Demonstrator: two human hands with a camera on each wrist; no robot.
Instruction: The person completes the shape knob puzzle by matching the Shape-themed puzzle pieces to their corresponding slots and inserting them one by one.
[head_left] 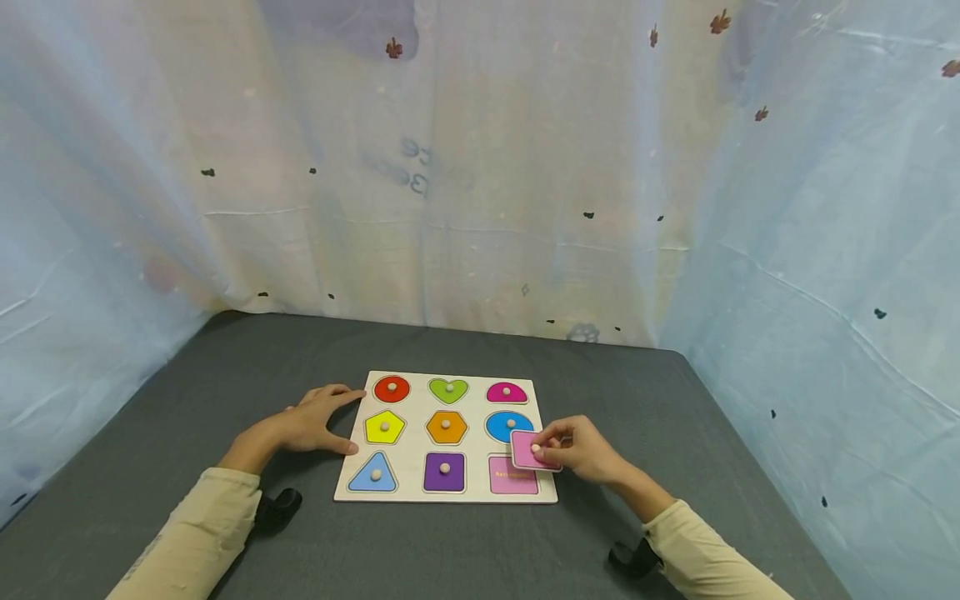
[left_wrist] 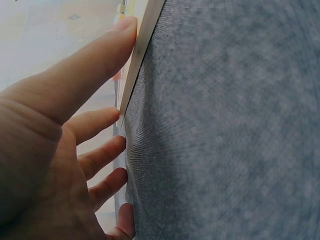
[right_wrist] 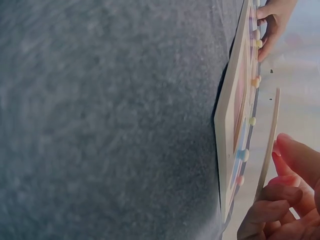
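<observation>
A white wooden shape puzzle board [head_left: 408, 475] lies flat on the dark table. My right hand [head_left: 585, 450] pinches the knob of a pink rectangular puzzle piece [head_left: 524, 442], held above the board's near right corner. Partly below it shows the pink rectangular recess [head_left: 512, 481], with lettering too small to read. In the right wrist view the piece [right_wrist: 270, 140] is edge-on, apart from the board [right_wrist: 225, 120]. My left hand [head_left: 303, 423] has its fingers spread, with thumb and index fingertip touching the board's left edge. The left wrist view shows this thumb [left_wrist: 95, 65] against the edge.
Other knobbed pieces sit in the board, among them a red circle [head_left: 386, 394], a purple square [head_left: 433, 482] and a blue oval [head_left: 497, 431] close to my right hand. Grey cloth [head_left: 420, 550] covers the table. Pale curtains [head_left: 495, 167] hang behind it and at the sides.
</observation>
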